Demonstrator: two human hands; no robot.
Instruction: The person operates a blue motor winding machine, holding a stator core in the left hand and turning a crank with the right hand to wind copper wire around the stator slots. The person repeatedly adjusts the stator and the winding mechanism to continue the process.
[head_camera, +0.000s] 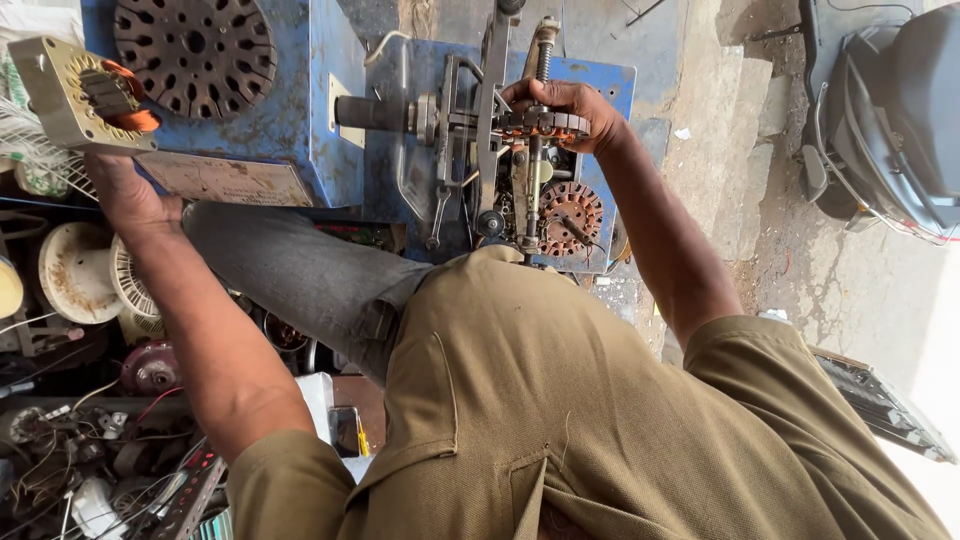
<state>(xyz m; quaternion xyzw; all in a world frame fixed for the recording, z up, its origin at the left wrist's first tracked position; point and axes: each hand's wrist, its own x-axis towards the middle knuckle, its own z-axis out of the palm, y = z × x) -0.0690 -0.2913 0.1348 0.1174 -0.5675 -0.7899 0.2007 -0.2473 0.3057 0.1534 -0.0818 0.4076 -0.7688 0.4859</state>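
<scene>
Okay, right hand (570, 105) closed over a round slotted stator core (545, 122) mounted on the blue winding machine (400, 110), at its right edge. Left hand (125, 195) (fingers mostly hidden, grip unclear) under a square motor frame (75, 95) with copper coil, by the machine's left corner. Dusty concrete floor (790, 260); cluttered parts below left.

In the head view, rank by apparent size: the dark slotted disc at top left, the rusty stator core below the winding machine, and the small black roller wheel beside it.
1. Dark slotted disc
2. Rusty stator core
3. Black roller wheel
</scene>
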